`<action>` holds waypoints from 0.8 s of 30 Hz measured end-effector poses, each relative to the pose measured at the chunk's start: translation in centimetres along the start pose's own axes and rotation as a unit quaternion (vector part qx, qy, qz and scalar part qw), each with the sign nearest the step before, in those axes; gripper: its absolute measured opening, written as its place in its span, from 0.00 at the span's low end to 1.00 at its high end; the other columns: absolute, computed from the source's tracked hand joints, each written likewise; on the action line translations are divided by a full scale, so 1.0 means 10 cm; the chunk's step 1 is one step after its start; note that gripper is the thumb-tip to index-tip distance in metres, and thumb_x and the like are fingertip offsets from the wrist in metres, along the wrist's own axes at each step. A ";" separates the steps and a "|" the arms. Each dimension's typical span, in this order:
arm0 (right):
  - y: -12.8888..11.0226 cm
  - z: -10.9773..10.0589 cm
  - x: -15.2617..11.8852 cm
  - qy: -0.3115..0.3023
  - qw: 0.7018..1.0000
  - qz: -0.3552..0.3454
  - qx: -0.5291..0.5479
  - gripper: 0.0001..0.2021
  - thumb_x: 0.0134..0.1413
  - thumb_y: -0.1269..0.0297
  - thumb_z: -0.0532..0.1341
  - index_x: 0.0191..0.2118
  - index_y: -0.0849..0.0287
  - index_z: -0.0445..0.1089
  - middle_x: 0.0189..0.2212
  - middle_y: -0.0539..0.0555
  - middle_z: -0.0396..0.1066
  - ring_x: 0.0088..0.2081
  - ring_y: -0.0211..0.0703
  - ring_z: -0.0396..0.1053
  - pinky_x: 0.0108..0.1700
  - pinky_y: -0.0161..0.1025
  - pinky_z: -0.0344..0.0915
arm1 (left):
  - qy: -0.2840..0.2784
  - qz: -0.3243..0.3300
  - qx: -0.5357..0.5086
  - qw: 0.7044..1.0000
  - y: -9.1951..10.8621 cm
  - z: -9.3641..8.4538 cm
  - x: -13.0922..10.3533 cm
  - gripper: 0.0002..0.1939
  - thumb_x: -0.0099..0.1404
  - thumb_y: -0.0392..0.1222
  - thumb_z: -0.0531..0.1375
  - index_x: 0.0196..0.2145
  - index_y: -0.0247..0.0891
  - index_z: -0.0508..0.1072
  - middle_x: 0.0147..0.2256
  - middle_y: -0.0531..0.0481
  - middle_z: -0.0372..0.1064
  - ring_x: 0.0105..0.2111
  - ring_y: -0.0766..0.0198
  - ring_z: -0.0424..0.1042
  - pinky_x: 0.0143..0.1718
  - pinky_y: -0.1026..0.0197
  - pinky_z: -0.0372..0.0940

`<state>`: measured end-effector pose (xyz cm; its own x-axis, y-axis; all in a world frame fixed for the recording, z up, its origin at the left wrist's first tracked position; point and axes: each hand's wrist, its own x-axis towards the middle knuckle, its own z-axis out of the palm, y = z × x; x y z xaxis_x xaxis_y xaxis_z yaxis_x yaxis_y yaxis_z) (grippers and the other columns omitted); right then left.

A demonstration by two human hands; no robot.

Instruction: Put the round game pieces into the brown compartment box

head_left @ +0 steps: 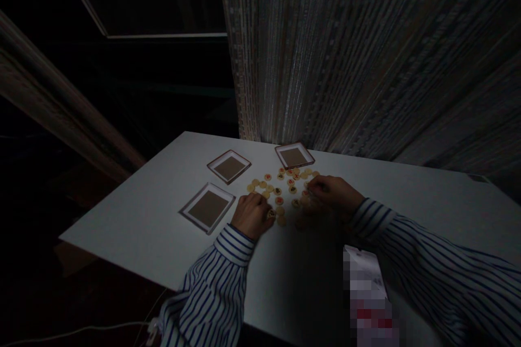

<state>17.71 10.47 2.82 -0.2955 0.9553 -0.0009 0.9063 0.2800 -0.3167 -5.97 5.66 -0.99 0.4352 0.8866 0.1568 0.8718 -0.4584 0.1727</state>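
Round, pale wooden Chinese chess pieces point(279, 200) lie scattered in the middle of the white table, some showing red characters, some dark ones, others blank side up. At the near left of the scatter, my left hand point(251, 214) is closed, with a dark-marked piece point(271, 213) between thumb and forefinger. My right hand point(331, 191) reaches in from the right, its fingertips pinched at a piece point(306, 185) on the right side. Dim light and shadow make the pieces beneath this hand hard to tell apart.
Three shallow trays with brown bottoms stand on the white table point(134, 217): a near-left tray point(188, 211), a far-left tray point(209, 165) and a back tray point(307, 164). A partly blurred pale packet point(364, 265) lies by my right forearm. Behind hangs a string curtain point(293, 54).
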 end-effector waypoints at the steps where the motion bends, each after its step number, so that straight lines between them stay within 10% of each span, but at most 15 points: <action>1: 0.01 0.00 0.00 0.001 1.000 0.004 -0.001 0.09 0.50 0.66 0.55 0.34 0.58 0.72 0.32 0.53 0.75 0.34 0.41 0.71 0.36 0.34 0.63 | -0.002 -0.003 0.004 1.000 0.00 0.00 0.00 0.10 0.56 0.45 0.59 0.34 0.39 0.75 0.35 0.46 0.66 0.39 0.57 0.65 0.40 0.54 0.59; 24: 0.17 -0.06 0.03 0.021 1.000 0.014 -0.001 0.10 0.50 0.65 0.55 0.36 0.56 0.73 0.32 0.52 0.75 0.33 0.41 0.70 0.36 0.34 0.62 | -0.011 -0.044 -0.006 0.999 0.00 -0.16 0.06 0.18 0.59 0.49 0.56 0.44 0.39 0.72 0.38 0.44 0.68 0.42 0.54 0.65 0.43 0.52 0.59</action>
<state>19.36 11.32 2.86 -0.2566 0.9661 0.0289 0.9148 0.2524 -0.3154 -6.07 6.11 0.70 0.3616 0.9246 0.1199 0.9044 -0.3791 0.1958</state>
